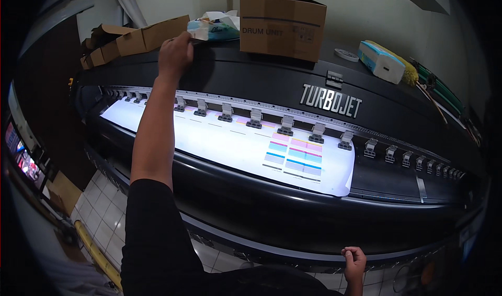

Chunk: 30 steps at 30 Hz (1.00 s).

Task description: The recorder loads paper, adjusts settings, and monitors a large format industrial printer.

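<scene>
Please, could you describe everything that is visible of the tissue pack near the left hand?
The tissue pack is a low, soft-looking packet, seemingly wrapped in plastic film, patterned white, blue and green with printed lettering. Crumpled white material shows along its top. It lies on top of the black printer, left of the tall cardboard box. The left hand reaches its left end, apparently touching it; the exact grip is unclear.
</scene>
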Each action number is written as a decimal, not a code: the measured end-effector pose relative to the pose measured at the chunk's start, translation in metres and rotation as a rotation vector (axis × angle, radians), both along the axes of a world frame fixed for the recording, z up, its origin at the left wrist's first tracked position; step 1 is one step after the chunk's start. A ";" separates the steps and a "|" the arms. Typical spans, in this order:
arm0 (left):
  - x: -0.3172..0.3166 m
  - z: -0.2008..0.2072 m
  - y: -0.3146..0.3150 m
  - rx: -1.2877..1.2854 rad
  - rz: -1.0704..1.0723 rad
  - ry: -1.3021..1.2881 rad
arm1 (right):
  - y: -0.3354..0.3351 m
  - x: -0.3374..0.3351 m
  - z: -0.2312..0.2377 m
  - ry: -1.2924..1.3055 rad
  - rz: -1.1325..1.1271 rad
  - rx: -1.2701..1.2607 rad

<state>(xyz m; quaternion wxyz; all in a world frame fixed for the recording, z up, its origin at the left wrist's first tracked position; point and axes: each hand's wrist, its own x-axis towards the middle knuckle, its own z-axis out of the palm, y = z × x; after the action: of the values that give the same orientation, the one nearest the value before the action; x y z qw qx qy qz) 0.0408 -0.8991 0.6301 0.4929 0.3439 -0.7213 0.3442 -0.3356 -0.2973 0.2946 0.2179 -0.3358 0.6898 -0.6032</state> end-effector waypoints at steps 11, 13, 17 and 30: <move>0.097 0.040 0.105 -0.226 -0.358 0.100 | -0.024 0.042 0.010 0.025 0.011 -0.023; 0.103 0.011 0.153 -0.111 -0.601 0.029 | -0.038 0.051 0.027 0.029 0.086 -0.016; 0.036 -0.097 0.237 0.271 -1.250 0.130 | -0.084 0.062 0.063 0.007 0.477 -0.210; -0.230 -0.258 0.403 1.046 -1.710 0.429 | -0.021 -0.022 0.080 -0.687 0.706 0.031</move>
<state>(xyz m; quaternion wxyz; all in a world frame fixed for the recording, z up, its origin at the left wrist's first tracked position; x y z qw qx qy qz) -0.1896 -0.4962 0.3719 0.4804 -0.0594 -0.6816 -0.5488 -0.3576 -0.3182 0.3742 0.6290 -0.3275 0.4309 -0.5581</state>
